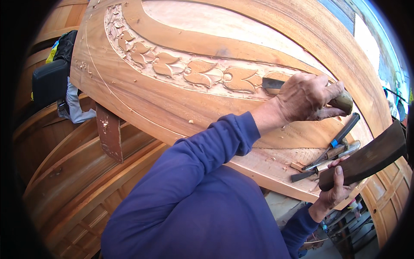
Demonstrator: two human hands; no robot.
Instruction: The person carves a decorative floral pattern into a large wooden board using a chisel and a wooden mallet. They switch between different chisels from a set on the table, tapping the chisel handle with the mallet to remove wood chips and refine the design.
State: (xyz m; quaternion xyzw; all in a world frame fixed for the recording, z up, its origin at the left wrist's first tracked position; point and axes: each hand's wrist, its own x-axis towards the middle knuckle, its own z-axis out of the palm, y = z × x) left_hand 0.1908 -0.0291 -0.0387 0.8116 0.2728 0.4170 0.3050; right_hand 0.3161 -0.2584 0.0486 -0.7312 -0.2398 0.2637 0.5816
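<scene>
I observe the left hand point(308, 97) wrapped around a chisel point(271, 83), its blade over the carved flower band point(198, 73) of the wooden panel point(159, 108); I cannot confirm blade contact. The right hand point(334, 194) grips a dark wooden block point(366, 159) near the panel's lower-right corner, beside several loose hand tools point(345, 129).

the orange-brown wooden panel point(172, 110) bears a tulip-like flower pattern; the sleeve point(185, 151) is navy, the block point(366, 157) dark brown, one tool handle point(346, 128) black and blue.
</scene>
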